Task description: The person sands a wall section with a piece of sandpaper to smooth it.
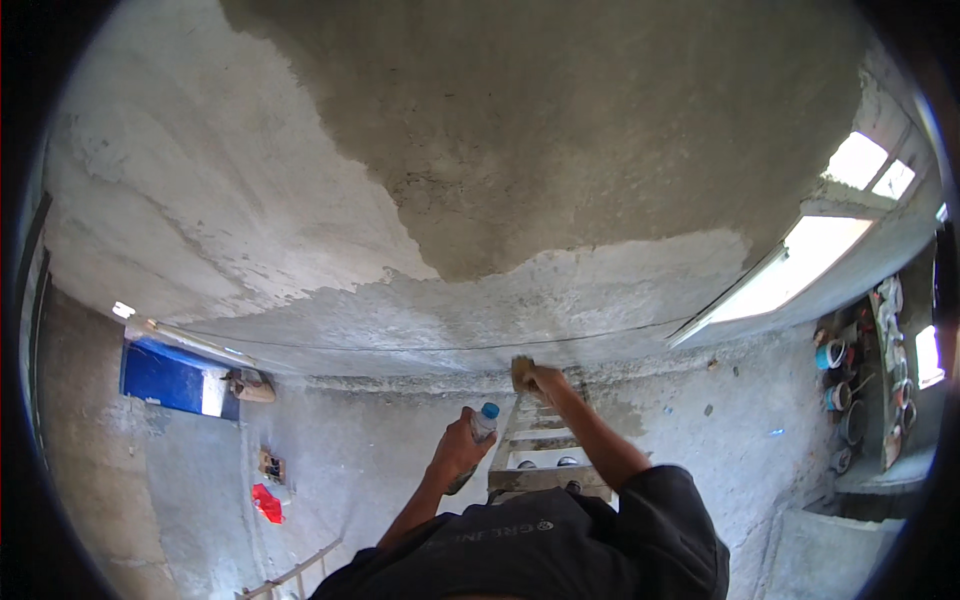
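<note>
My left hand (464, 443) grips a clear plastic bottle (483, 422) with a blue cap, held upright at chest height. My right hand (543, 382) is closed on a tan block-like item, perhaps a sponge or brush (521, 373), low against the pale wall (470, 320). Higher up, the wall has a large darker grey patch (580, 120) with a ragged edge. Below my hands is a ladder (540, 442); dark shoes (566, 463) show between its rungs.
At left are a blue door (160, 372), a sack (252, 388), a red item (267, 503) and another ladder (295, 580). At right are window openings (770, 280), several buckets (836, 395) and a ledge (888, 380) with clutter.
</note>
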`<action>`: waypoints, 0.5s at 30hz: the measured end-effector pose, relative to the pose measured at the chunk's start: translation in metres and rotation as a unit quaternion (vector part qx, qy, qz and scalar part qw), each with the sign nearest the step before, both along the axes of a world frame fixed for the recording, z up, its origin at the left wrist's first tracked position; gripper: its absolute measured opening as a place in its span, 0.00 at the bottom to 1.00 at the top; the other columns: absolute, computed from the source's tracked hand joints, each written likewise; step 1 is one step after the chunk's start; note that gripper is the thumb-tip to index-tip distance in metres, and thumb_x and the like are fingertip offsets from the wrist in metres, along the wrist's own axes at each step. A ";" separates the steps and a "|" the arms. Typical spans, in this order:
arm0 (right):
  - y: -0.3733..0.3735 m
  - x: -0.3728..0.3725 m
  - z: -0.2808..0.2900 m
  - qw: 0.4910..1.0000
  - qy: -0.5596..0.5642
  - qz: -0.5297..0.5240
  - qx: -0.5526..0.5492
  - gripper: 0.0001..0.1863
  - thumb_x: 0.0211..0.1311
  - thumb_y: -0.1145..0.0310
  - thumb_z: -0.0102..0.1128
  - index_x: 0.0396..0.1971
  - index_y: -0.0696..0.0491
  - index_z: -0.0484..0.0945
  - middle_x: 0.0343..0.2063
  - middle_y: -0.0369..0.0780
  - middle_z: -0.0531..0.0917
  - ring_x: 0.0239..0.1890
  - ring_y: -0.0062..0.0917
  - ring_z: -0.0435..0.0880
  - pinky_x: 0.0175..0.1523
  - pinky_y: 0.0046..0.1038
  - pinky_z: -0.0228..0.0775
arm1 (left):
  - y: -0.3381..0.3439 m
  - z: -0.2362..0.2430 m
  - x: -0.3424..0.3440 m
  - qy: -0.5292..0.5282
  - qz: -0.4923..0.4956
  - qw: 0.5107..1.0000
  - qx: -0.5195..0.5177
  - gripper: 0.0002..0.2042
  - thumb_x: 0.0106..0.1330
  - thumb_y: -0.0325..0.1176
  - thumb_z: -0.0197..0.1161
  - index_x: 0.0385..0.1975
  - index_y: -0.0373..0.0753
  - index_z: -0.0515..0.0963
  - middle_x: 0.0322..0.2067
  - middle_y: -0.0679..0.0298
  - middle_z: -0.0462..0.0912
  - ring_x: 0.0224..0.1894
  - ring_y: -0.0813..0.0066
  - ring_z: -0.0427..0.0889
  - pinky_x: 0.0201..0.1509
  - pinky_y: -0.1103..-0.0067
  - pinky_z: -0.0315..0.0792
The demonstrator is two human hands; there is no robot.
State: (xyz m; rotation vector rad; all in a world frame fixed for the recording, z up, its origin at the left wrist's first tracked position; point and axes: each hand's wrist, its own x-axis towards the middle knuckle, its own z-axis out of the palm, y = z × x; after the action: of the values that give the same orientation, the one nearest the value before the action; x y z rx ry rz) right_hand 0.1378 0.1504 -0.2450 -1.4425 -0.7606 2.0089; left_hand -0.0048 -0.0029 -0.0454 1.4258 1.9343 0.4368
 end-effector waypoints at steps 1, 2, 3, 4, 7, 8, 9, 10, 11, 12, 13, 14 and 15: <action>-0.013 0.018 -0.015 0.993 0.075 -0.022 -0.092 0.06 0.47 0.75 0.63 0.27 0.59 0.78 0.23 0.38 0.78 0.24 0.26 0.79 0.26 0.28 0.72 | 0.004 -0.001 0.003 0.021 -0.023 0.999 -0.045 0.28 0.55 0.46 0.66 0.45 0.31 0.65 0.34 0.41 0.80 0.38 0.44 0.81 0.40 0.61 0.75; -0.040 0.003 0.047 0.993 0.070 0.017 -0.091 0.06 0.48 0.77 0.63 0.28 0.58 0.78 0.24 0.39 0.79 0.24 0.27 0.79 0.29 0.29 0.75 | -0.011 -0.007 -0.013 0.088 -0.018 0.992 -0.090 0.32 0.52 0.49 0.66 0.48 0.30 0.65 0.35 0.40 0.80 0.40 0.43 0.81 0.42 0.60 0.75; -0.053 0.033 0.012 0.990 0.106 0.004 -0.091 0.09 0.50 0.76 0.64 0.32 0.58 0.78 0.29 0.40 0.80 0.29 0.28 0.81 0.33 0.29 0.77 | 0.001 -0.016 0.001 0.076 -0.035 0.994 -0.077 0.32 0.52 0.49 0.66 0.48 0.30 0.65 0.35 0.40 0.80 0.40 0.43 0.81 0.42 0.60 0.75; -0.067 0.039 0.013 0.991 0.071 -0.003 -0.111 0.15 0.50 0.74 0.66 0.40 0.57 0.78 0.35 0.42 0.80 0.35 0.30 0.82 0.37 0.30 0.78 | 0.003 -0.025 0.003 0.107 -0.091 0.981 -0.130 0.33 0.50 0.49 0.66 0.49 0.30 0.65 0.36 0.41 0.80 0.40 0.44 0.81 0.43 0.60 0.75; -0.101 0.062 0.015 0.992 0.070 -0.016 -0.101 0.16 0.60 0.67 0.60 0.46 0.58 0.78 0.40 0.40 0.82 0.44 0.30 0.79 0.44 0.37 0.74 | 0.008 -0.028 0.024 0.160 -0.186 0.950 -0.193 0.30 0.49 0.48 0.64 0.46 0.32 0.69 0.36 0.44 0.81 0.41 0.49 0.82 0.43 0.64 0.77; -0.108 0.073 0.005 0.992 0.091 -0.026 -0.086 0.15 0.60 0.69 0.60 0.46 0.55 0.77 0.40 0.40 0.81 0.42 0.31 0.80 0.43 0.39 0.76 | 0.010 -0.036 0.033 0.170 -0.223 0.939 -0.197 0.26 0.49 0.45 0.64 0.44 0.33 0.71 0.35 0.45 0.81 0.39 0.50 0.83 0.40 0.65 0.77; -0.114 0.079 -0.003 0.990 0.113 -0.029 -0.073 0.14 0.60 0.71 0.59 0.46 0.53 0.75 0.40 0.41 0.80 0.39 0.33 0.82 0.41 0.41 0.78 | 0.009 -0.047 0.040 0.180 -0.255 0.928 -0.202 0.22 0.49 0.41 0.64 0.41 0.33 0.72 0.34 0.46 0.81 0.38 0.52 0.83 0.38 0.65 0.78; -0.119 0.084 -0.007 0.991 0.113 -0.019 -0.064 0.14 0.60 0.71 0.59 0.46 0.53 0.75 0.40 0.41 0.80 0.39 0.33 0.82 0.41 0.41 0.78 | 0.002 -0.086 0.040 0.181 -0.245 0.933 -0.194 0.22 0.49 0.41 0.64 0.41 0.33 0.72 0.34 0.46 0.81 0.38 0.52 0.83 0.38 0.65 0.78; -0.122 0.083 -0.009 0.991 0.114 -0.035 -0.055 0.14 0.59 0.72 0.59 0.46 0.53 0.75 0.40 0.41 0.80 0.38 0.33 0.82 0.41 0.40 0.79 | -0.005 -0.143 0.035 0.186 -0.251 0.939 -0.144 0.25 0.48 0.43 0.66 0.42 0.33 0.72 0.30 0.51 0.79 0.31 0.57 0.81 0.34 0.69 0.75; -0.120 0.088 -0.010 0.990 0.112 -0.064 -0.050 0.14 0.59 0.72 0.59 0.46 0.53 0.75 0.39 0.41 0.81 0.38 0.33 0.82 0.41 0.39 0.79 | -0.003 -0.175 0.038 0.188 -0.268 0.940 -0.095 0.27 0.47 0.44 0.68 0.42 0.32 0.71 0.25 0.56 0.77 0.25 0.62 0.78 0.29 0.72 0.73; -0.117 0.102 -0.013 0.990 0.105 -0.078 -0.046 0.14 0.59 0.72 0.59 0.46 0.53 0.75 0.39 0.41 0.81 0.38 0.33 0.82 0.41 0.39 0.79 | 0.008 -0.158 0.060 0.182 -0.282 0.938 -0.089 0.27 0.47 0.44 0.68 0.42 0.32 0.71 0.25 0.56 0.77 0.25 0.62 0.78 0.29 0.72 0.73; -0.117 0.111 -0.013 0.990 0.084 -0.105 -0.047 0.14 0.58 0.73 0.59 0.46 0.54 0.75 0.39 0.41 0.81 0.37 0.32 0.83 0.41 0.38 0.79 | 0.017 -0.106 0.084 0.227 -0.313 0.915 -0.115 0.19 0.49 0.40 0.67 0.35 0.34 0.72 0.22 0.58 0.75 0.22 0.64 0.75 0.26 0.71 0.71; -0.118 0.112 -0.005 0.990 0.068 -0.118 -0.046 0.15 0.58 0.74 0.59 0.46 0.55 0.75 0.38 0.41 0.81 0.36 0.32 0.83 0.40 0.36 0.79 | 0.019 -0.071 0.093 0.276 -0.330 0.891 -0.142 0.12 0.51 0.35 0.66 0.28 0.36 0.73 0.19 0.60 0.73 0.20 0.67 0.73 0.23 0.71 0.68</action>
State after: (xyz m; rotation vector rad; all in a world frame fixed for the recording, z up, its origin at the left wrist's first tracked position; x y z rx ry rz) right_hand 0.2494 0.0322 -0.2498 -1.3591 -0.4234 1.9565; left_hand 0.0886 0.0160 -0.1163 2.0120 1.6498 -0.6048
